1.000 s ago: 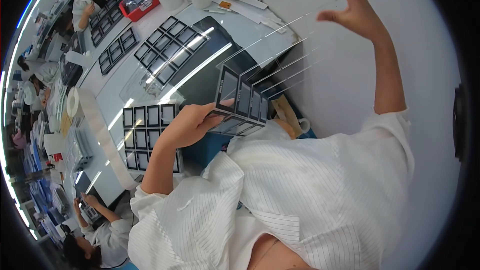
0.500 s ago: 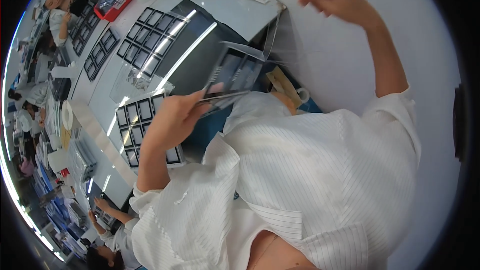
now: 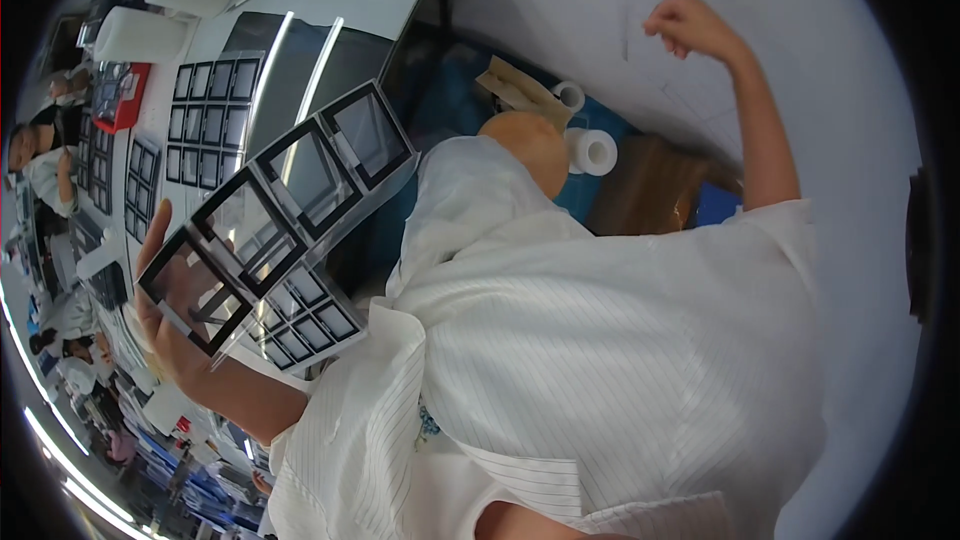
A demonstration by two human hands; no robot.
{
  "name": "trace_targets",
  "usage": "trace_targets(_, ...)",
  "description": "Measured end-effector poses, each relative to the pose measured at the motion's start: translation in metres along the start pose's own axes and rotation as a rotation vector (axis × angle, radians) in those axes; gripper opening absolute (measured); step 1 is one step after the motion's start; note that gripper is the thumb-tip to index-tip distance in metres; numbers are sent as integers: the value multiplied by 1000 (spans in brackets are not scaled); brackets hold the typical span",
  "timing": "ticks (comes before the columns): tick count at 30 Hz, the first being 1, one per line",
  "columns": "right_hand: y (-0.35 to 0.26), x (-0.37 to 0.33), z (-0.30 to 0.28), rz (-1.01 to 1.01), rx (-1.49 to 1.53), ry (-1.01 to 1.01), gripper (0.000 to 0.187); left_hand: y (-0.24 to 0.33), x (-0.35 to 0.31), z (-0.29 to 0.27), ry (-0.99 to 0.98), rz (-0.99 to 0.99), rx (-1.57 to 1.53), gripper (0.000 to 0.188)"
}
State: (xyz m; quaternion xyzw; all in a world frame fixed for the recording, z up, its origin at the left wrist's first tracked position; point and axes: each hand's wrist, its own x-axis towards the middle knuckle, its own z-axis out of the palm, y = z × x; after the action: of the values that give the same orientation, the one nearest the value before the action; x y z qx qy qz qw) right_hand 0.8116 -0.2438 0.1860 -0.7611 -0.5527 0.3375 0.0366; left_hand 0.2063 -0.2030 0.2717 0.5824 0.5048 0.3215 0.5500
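Your left hand grips the lower-left end of a clear black-framed panel, held up at your left, probably light, stiff and easily scratched, so best taken by its edges; your raised right hand is curled closed.

Framed sheet: glossy clr plast.

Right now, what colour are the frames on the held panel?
The frames are black; the head view shows them best.
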Motion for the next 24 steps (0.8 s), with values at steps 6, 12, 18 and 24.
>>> trace_targets(6, 78, -20, 117, -35, -229, 475, 22, 1, 32, 25, -120, 23, -55, 40)
trace_targets(12, 83, -21, 207, -35, -108, 925, 17, -4, 45, 41, -38, -26, 28, 36)
trace_targets(18, 58, -1, 289, 395, -91, 815, 21, -1, 40, 42, 11, -74, 29, 35)
trace_targets(24, 62, 29, 479, 72, -160, 892, 42, 7, 37, 42, 30, -204, 111, 34)
